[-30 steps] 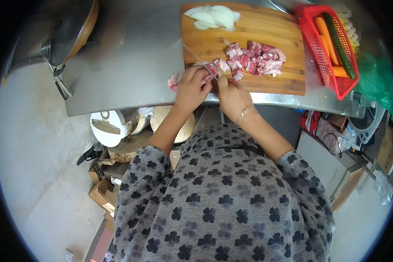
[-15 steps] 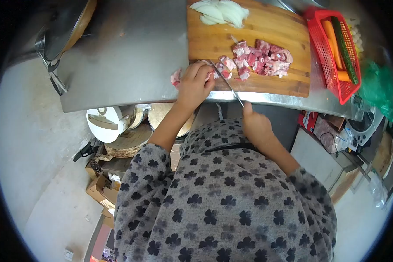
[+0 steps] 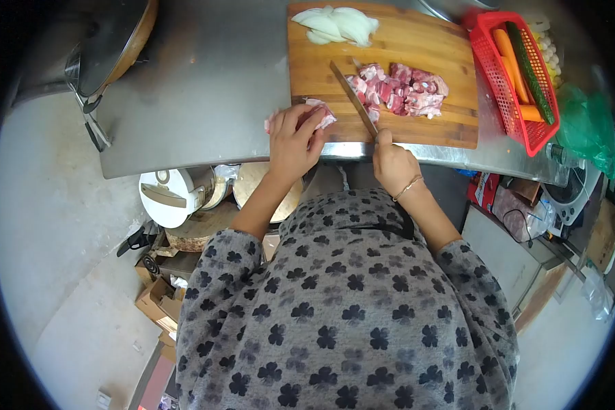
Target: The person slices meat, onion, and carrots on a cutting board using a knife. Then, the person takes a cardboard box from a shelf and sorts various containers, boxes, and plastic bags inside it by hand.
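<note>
My left hand (image 3: 295, 142) is closed over a strip of raw meat (image 3: 324, 116) at the left front edge of the wooden cutting board (image 3: 437, 51). One end of the strip sticks out left of the hand, the other to its right. In my right hand (image 3: 395, 164) is a kitchen knife (image 3: 354, 101), gripped by the handle at the board's front edge. Its blade points away and to the left, lying against the left side of the cut meat chunks (image 3: 406, 89). Sliced onion (image 3: 338, 26), pale and peeled, lies at the back left of the board.
A red plastic basket (image 3: 497, 89) with carrots (image 3: 512, 65) and a cucumber (image 3: 531, 72) stands right of the board. Beyond it are eggs (image 3: 548, 51) and a green plastic bag (image 3: 584, 130). A pan (image 3: 113, 51) sits at the far left of the metal counter (image 3: 205, 89).
The knife has left the meat strip beside my left hand and moved right and away, with its blade now against the cut chunks. The chunks near my left hand have been pushed right into the pile.
</note>
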